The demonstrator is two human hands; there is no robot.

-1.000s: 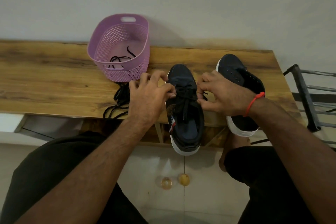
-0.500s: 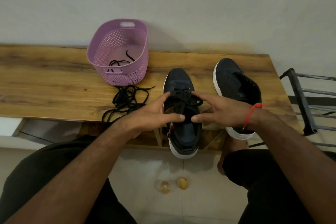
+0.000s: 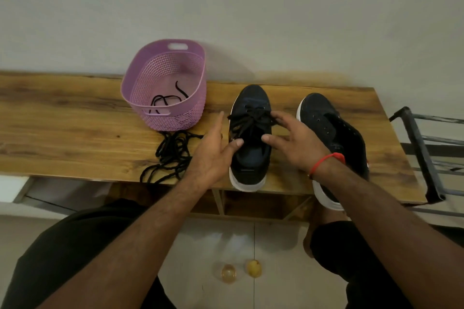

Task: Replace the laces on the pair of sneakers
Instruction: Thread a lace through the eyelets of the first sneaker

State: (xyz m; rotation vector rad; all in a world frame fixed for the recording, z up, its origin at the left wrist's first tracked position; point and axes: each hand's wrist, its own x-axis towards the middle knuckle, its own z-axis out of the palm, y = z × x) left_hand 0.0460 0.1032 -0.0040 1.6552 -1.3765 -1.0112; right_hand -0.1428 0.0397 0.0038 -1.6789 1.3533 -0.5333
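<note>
A dark laced sneaker (image 3: 251, 158) with a white sole stands on the wooden table (image 3: 62, 133), its black lace tied in a bow. My left hand (image 3: 213, 150) is at its left side with straight fingers, thumb at the shoe's opening. My right hand (image 3: 293, 140) hovers at its right side, fingers spread, holding nothing. A second black sneaker (image 3: 334, 138) without a lace lies to the right, partly hidden by my right forearm. A loose heap of black lace (image 3: 170, 155) lies on the table left of my left hand.
A purple perforated basket (image 3: 165, 83) holding a black lace (image 3: 163, 100) stands at the back against the wall. A black metal rack (image 3: 426, 153) is beyond the table's right end. Two small round objects (image 3: 241, 271) lie on the floor tiles below.
Both hands have let go of the lace bow and opened. The laced sneaker now sits further back on the table, its heel near the front edge instead of overhanging it.
</note>
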